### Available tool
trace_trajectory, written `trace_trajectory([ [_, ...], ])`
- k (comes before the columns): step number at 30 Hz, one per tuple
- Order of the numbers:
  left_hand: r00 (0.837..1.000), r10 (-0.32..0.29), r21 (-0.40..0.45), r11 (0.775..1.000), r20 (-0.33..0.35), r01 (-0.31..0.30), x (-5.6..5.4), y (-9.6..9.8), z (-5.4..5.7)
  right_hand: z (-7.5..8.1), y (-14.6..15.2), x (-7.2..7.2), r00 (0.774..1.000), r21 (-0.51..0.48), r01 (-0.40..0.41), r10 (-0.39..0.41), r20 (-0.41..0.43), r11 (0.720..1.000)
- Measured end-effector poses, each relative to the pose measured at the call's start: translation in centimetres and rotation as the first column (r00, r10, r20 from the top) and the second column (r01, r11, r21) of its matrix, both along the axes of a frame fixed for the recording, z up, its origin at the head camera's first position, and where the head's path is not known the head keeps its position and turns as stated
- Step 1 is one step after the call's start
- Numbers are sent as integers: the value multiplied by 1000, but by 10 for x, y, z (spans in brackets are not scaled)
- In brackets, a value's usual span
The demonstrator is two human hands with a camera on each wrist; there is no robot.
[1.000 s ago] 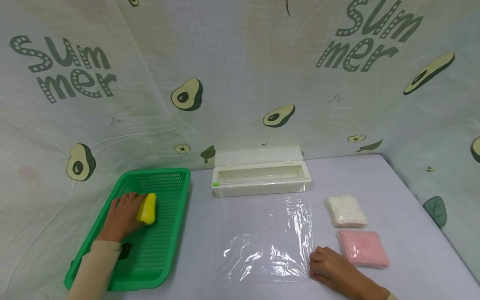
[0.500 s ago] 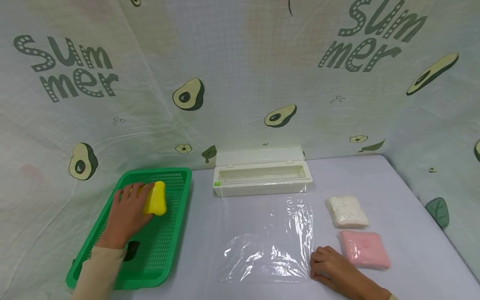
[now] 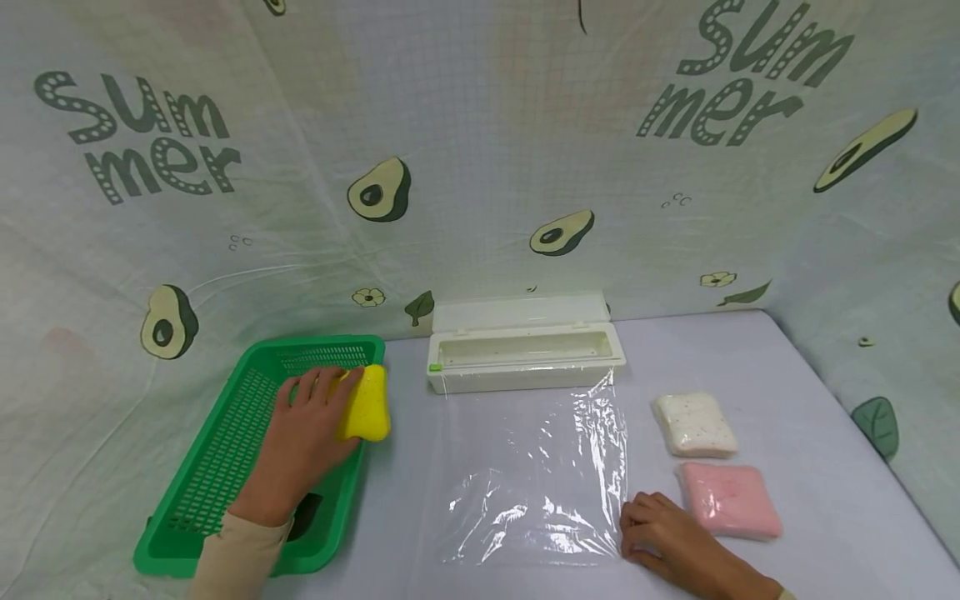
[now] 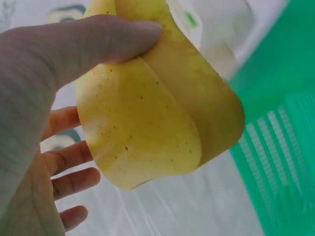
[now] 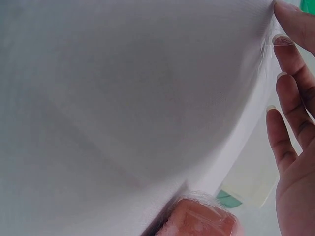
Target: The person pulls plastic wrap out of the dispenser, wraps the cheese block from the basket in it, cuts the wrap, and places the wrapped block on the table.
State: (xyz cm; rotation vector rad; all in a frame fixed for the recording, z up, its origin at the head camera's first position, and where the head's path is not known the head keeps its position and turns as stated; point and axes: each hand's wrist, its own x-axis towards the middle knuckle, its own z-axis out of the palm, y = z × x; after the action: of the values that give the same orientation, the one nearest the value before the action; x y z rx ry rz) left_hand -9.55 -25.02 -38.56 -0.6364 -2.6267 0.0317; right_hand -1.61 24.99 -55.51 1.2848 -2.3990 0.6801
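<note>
My left hand [image 3: 307, 442] grips a yellow sponge [image 3: 367, 404] over the right rim of the green basket [image 3: 347, 533]. Close up in the left wrist view, the sponge [image 4: 142, 118] is speckled and narrows at its waist, with the thumb across its near face and the fingers behind. A sheet of clear cling film [image 3: 532, 475] lies drawn out on the table from a white dispenser box [image 3: 525, 379] whose lid stands raised. At the film's near right corner my right hand [image 3: 667, 537] pinches the edge, thumb against forefinger [image 5: 288, 44].
Two film-wrapped blocks lie right of the sheet: a white one [image 3: 695, 423] and, nearer, a pink one [image 3: 730, 498] close beside my right hand. A dark brown piece [image 3: 303, 517] sits in the basket beneath my left wrist. A printed cloth [image 3: 480, 167] hangs behind the table.
My left hand has carried the yellow sponge rightward from inside the green basket to above its right rim. The right hand and the film have stayed in place.
</note>
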Motion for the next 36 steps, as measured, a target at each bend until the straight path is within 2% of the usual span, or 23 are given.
trace_trajectory([
  [4, 1000, -20, -14, 1000, 21, 21, 6, 22, -10, -1, 1, 0, 1000, 0, 1, -1, 11, 1000],
  [12, 993, -49, -46, 997, 106, 54, 12, 61, -34, -1, 0, -1, 1000, 5, -3, 3, 13, 1000],
  [21, 981, -113, -37, 992, 156, 121, 20, 101, -56, 1, -1, 0, 1000, -11, -1, 1, 31, 1000],
  [28, 963, -159, -30, 985, 217, 169, 28, 132, -72, -1, -1, 1, 999, -22, 0, 1, 32, 1000],
  [36, 944, -177, -99, 972, 280, 212, 39, 165, -89, -2, -2, 1, 1000, -35, -17, 17, 16, 999],
])
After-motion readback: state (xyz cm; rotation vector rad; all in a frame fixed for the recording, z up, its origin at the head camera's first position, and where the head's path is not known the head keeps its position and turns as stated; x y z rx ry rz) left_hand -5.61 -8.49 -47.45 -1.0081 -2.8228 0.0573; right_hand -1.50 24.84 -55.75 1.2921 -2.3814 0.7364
